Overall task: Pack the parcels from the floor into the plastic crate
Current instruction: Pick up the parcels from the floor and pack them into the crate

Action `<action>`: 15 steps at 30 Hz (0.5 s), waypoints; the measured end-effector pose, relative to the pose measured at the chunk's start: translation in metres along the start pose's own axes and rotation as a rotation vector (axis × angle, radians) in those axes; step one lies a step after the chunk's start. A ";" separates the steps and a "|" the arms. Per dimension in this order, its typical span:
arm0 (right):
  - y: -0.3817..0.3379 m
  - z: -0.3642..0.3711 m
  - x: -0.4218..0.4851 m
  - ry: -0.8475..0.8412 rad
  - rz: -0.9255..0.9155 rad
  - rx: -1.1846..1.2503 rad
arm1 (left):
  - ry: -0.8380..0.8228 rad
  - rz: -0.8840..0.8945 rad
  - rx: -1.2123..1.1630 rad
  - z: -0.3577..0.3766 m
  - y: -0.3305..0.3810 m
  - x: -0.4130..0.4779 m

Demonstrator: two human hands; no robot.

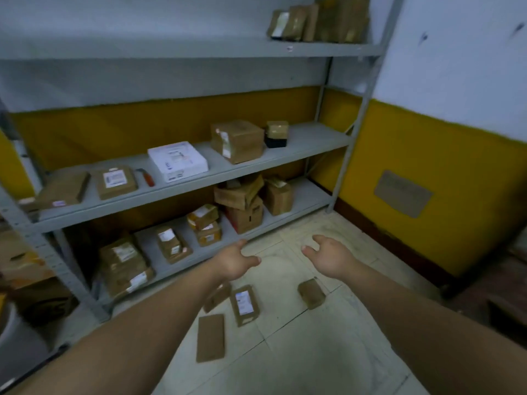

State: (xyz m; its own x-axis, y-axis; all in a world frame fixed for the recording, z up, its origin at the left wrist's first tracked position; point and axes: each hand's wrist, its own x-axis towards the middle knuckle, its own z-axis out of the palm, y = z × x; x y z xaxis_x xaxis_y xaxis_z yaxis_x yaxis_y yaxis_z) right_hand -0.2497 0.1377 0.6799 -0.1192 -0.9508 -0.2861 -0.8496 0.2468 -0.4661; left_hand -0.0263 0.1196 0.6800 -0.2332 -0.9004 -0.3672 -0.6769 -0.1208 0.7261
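Several brown cardboard parcels lie on the pale tiled floor: a flat one [211, 337] nearest me, a labelled one [244, 305] beside it, a small one [311, 293] to the right, and one [217, 297] partly hidden under my left forearm. Both arms are stretched forward above them. My left hand [235, 262] is open with fingers apart and holds nothing. My right hand [328, 256] is also open and empty, fingers slightly curled. No plastic crate shows in the view.
A grey metal shelving unit [199, 178] fills the left and centre, with brown parcels, a white box [178, 161] and a red-handled tool [148, 177] on it. A yellow and white wall [427, 155] stands on the right. More boxes [34, 280] sit at far left.
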 end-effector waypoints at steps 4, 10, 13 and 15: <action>0.032 -0.020 0.036 0.024 0.048 0.012 | -0.040 0.022 0.041 0.018 0.030 0.051; 0.049 -0.017 0.124 -0.047 0.089 -0.030 | -0.080 -0.021 0.014 0.026 0.028 0.159; 0.051 -0.015 0.181 -0.100 0.114 -0.031 | -0.077 -0.069 -0.015 0.019 0.020 0.218; 0.052 -0.011 0.224 -0.151 0.117 -0.036 | -0.093 -0.126 -0.040 0.015 0.009 0.260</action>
State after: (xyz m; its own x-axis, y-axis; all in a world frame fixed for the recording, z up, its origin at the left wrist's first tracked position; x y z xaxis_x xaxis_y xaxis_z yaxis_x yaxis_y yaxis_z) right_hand -0.3261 -0.0645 0.6013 -0.1424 -0.8764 -0.4600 -0.8526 0.3447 -0.3928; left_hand -0.1032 -0.1095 0.5824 -0.2130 -0.8344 -0.5083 -0.6772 -0.2489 0.6924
